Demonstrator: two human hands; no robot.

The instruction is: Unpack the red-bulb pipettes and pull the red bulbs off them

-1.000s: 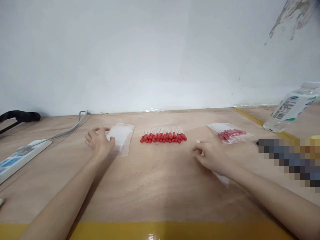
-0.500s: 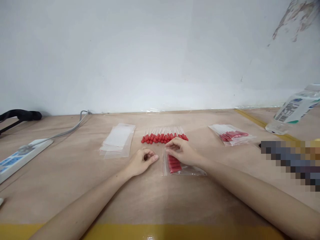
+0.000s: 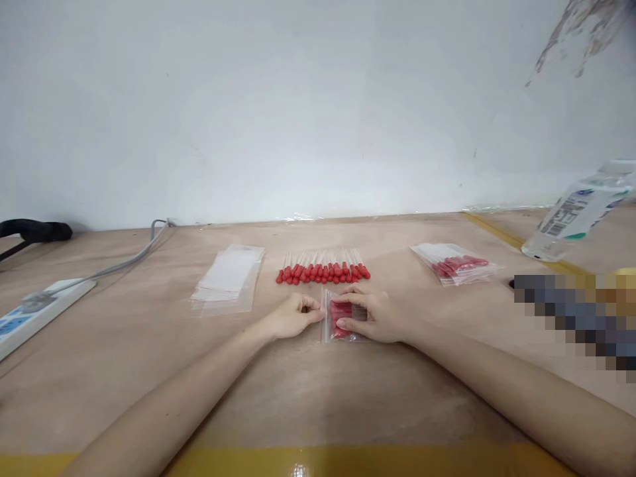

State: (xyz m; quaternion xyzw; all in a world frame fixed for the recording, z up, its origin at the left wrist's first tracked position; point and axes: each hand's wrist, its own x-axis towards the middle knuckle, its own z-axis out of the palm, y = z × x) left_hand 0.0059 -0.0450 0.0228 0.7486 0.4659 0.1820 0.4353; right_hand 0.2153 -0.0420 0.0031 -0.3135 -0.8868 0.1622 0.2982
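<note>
Flat clear plastic bag of red bulb-shaped pieces | edge pinched by left hand | overlaid by right hand, fingers parted

Head view, forward and down

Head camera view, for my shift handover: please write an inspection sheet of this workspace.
Surface: brown table, yellow tape along the near edge.
Job's things: row of red-ended sticks; flat bags to its left; filled bags to its right; nearer, a single bag with red contents.
Clutter: clear bottle at right; black object at far left, partly out of frame.
Hands: left hand at the single bag's left edge, right hand over its contents; grip unclear.
Cables: grey cable from power strip toward the wall.
Surroundings: pale wall, brown marks upper right.
</note>
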